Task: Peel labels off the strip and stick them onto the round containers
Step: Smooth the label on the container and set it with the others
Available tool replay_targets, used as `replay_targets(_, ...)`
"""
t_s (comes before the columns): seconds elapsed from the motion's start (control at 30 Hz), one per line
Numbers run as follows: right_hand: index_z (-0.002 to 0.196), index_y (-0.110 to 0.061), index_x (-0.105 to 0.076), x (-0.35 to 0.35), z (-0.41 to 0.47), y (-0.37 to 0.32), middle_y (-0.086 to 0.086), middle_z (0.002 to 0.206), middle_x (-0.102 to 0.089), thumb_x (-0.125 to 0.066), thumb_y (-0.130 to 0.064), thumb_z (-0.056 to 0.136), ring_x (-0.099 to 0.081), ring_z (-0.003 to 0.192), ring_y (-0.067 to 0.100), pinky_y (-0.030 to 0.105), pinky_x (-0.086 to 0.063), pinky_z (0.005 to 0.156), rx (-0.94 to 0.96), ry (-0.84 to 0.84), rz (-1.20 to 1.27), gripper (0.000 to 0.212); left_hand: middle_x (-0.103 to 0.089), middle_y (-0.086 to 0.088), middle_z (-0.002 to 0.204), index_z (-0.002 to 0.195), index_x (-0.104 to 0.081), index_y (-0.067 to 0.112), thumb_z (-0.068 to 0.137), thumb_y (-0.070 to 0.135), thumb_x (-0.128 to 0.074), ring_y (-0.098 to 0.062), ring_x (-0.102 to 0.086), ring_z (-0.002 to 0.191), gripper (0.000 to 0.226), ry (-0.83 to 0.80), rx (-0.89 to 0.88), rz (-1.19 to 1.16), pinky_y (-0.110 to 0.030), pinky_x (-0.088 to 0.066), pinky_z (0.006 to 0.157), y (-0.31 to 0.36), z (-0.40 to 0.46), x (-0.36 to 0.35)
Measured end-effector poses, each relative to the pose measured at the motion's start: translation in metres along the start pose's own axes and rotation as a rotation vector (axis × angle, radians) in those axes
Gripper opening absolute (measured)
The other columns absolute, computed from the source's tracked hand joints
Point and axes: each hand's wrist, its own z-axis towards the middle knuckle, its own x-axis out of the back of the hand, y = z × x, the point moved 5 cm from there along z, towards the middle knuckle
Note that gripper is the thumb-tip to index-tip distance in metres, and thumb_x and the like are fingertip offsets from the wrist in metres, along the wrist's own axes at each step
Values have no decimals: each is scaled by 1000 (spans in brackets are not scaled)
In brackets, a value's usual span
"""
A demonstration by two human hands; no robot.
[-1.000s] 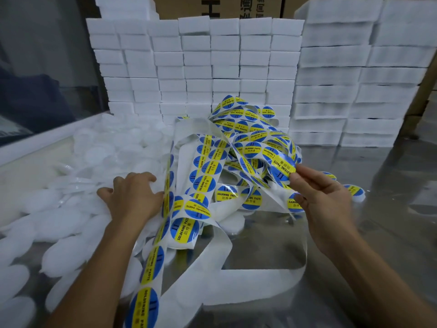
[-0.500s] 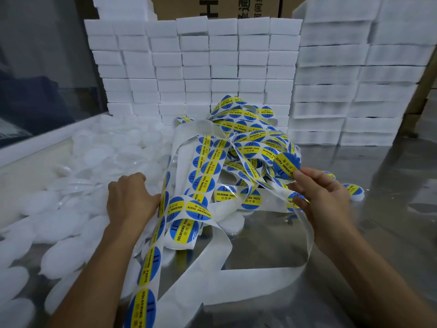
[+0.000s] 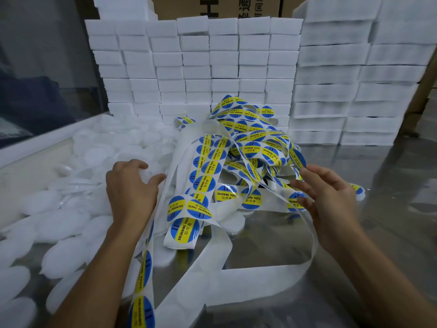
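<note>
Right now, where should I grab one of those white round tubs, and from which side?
Probably take the tub under the left hand by its round rim, fingers on one side and thumb opposite, coming from above. It lies low in a crowded pile of containers, so its sides are hemmed in by neighbours.

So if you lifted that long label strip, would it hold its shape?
Probably not: the label strip lies in loose loops and twists, so it looks floppy. It seems thin and light, likely to trail and snag in its own tangle. The bare backing looks glossy, perhaps slippery.
</note>
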Motion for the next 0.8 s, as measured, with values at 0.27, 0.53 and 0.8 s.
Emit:
replay_targets(0.27, 85, -20, -69, -1, -1, -1, 5, 82, -72, -71, -11, 87, -71, 70, 13, 17, -49, 46, -2, -9, 3, 9, -54, -15, 108, 94, -65, 8, 72, 26, -84, -32, -49, 106, 34, 13, -38, -123, -26, -33, 80, -1, 0, -5)
replay_targets(0.53, 81, -21, -70, -1, -1, -4, 2, 76, -73, -72, -11, 86, -70, 70, 13, 19, -49, 46, 23, -29, 4, 12, -60, -16, 109, 109, -58, 0, 91, -4, -51, -16, -52, 94, 20, 214, -175, -363, 2, -31, 81, 27, -9, 22)
replay_targets(0.8, 79, -22, -73, -2, -1, -6, 0, 76, -73, -71, -11, 84, -69, 74, 13, 22, -49, 52, 52, -83, -62, 13, -70, 21, 85, 95, -68, 31, 87, 9, -67, -4, -65, 81, 23, 53, -243, -720, -18, -49, 75, 75, -33, 27)
